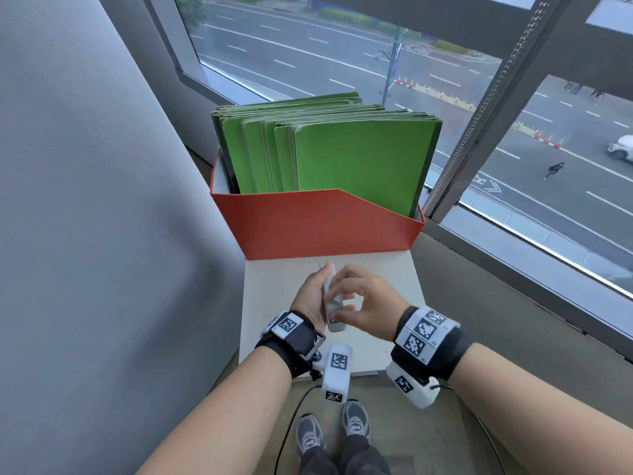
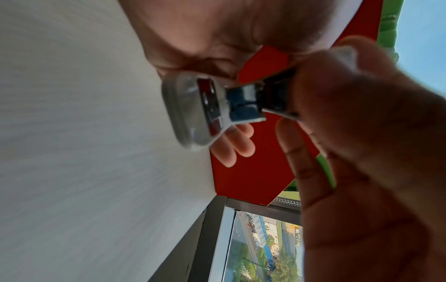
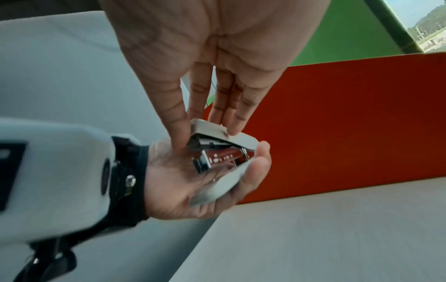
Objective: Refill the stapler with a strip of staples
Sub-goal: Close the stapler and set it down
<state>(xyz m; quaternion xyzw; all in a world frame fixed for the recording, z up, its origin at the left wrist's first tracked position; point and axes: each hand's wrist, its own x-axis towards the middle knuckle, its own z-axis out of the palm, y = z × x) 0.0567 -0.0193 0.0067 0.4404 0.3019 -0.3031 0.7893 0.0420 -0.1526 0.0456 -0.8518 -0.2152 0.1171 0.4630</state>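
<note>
I hold a small white stapler (image 1: 334,318) in both hands just above the white table (image 1: 383,279). My left hand (image 1: 310,293) cradles its base from below, fingers curled round it (image 3: 251,171). My right hand (image 1: 363,296) comes down from above, and its thumb and fingertips (image 3: 234,122) pinch the white top cover (image 3: 217,131). That cover is lifted a little off the metal magazine (image 3: 222,156). In the left wrist view the stapler's rear end (image 2: 190,114) shows between both hands. No strip of staples is plainly visible.
A red file box (image 1: 318,228) full of green folders (image 1: 359,159) stands on the far end of the table. A grey wall (image 1: 85,200) lies to the left and a window frame (image 1: 479,132) to the right. The table's near edge (image 1: 342,373) is by my wrists.
</note>
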